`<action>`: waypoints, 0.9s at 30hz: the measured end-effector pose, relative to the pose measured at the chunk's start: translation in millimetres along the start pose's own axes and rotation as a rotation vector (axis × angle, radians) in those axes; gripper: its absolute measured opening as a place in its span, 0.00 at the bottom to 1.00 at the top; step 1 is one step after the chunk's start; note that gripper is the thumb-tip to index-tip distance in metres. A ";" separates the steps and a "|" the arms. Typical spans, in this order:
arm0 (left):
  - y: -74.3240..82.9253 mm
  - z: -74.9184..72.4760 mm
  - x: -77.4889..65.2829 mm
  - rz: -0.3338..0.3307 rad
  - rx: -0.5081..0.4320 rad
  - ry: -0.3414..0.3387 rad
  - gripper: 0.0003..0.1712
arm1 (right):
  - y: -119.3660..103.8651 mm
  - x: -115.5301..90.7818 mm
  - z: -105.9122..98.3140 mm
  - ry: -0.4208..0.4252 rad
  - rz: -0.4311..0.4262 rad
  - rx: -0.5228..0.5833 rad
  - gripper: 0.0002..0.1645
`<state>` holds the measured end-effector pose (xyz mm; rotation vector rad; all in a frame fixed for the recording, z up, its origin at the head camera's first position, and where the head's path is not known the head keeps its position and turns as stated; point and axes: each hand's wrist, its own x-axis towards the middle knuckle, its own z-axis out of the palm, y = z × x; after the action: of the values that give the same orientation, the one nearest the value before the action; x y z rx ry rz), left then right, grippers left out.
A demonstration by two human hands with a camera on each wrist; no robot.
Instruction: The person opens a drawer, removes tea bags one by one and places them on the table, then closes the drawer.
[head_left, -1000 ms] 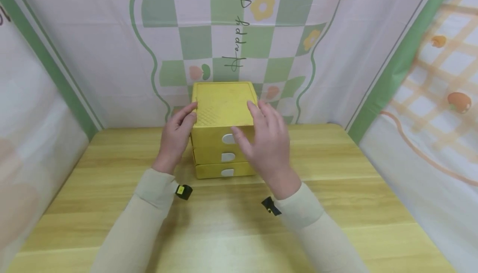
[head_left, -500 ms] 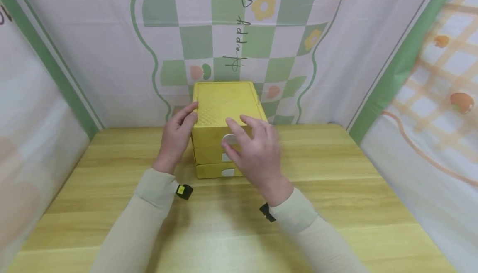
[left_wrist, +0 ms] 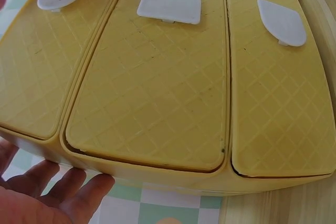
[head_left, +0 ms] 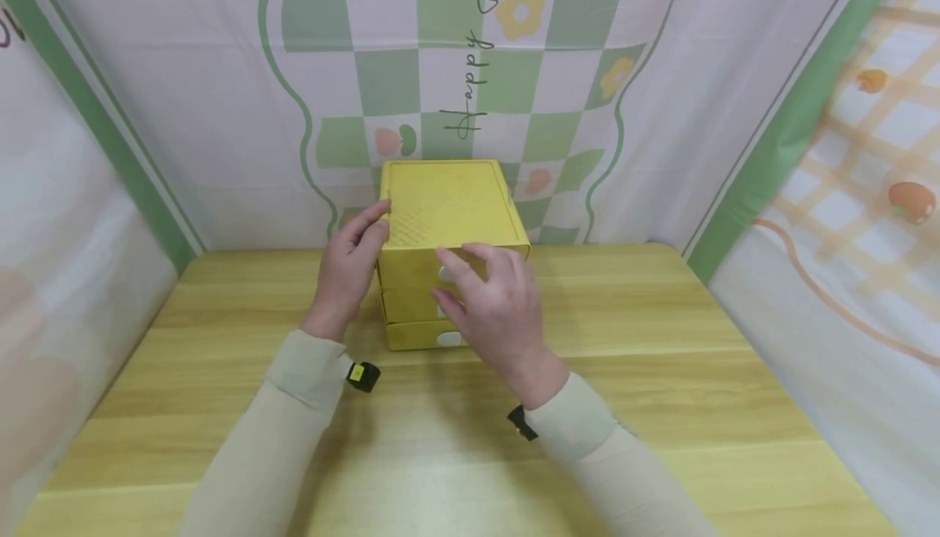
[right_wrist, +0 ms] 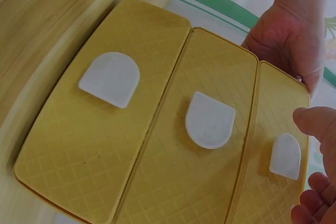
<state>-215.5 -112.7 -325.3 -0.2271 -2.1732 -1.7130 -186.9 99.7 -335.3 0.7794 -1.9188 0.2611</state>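
Observation:
A yellow box of three stacked drawers (head_left: pixel 455 202) has a white tab handle on each drawer front. Against its left side rest the fingers of my left hand (head_left: pixel 343 272), with the thumb near the top left edge. The left wrist view shows these fingers (left_wrist: pixel 86 195) fairly straight along the box's side. My right hand (head_left: pixel 507 308) is in front of the top drawer, its fingers loosely bent and spread. In the right wrist view, its thumb (right_wrist: pixel 315 121) is close to the top drawer's white handle (right_wrist: pixel 286 156). All three drawers sit closed.
The box stands near the back of a wood-grain table (head_left: pixel 441 455). Behind it hangs a green-and-white checkered cloth (head_left: pixel 382 80), with further patterned cloths at both sides.
My right hand has moved left and down from the box's top right edge to the front near the top handle. My left hand and the box have stayed in place.

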 end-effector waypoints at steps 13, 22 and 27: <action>0.4 -0.6 -0.2 0.001 0.000 -0.002 0.28 | 0.7 -4.6 7.1 -0.027 0.008 0.010 0.25; -0.3 -0.4 0.1 -0.008 0.013 0.000 0.28 | -0.7 -5.8 8.2 -0.041 0.023 0.030 0.23; -1.5 -0.4 0.5 -0.011 0.012 -0.006 0.28 | -0.7 -6.3 9.1 -0.037 0.025 0.017 0.21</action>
<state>-216.4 -113.6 -326.4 -0.2182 -2.1921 -1.7074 -191.3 97.2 -345.2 0.7768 -1.9640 0.2809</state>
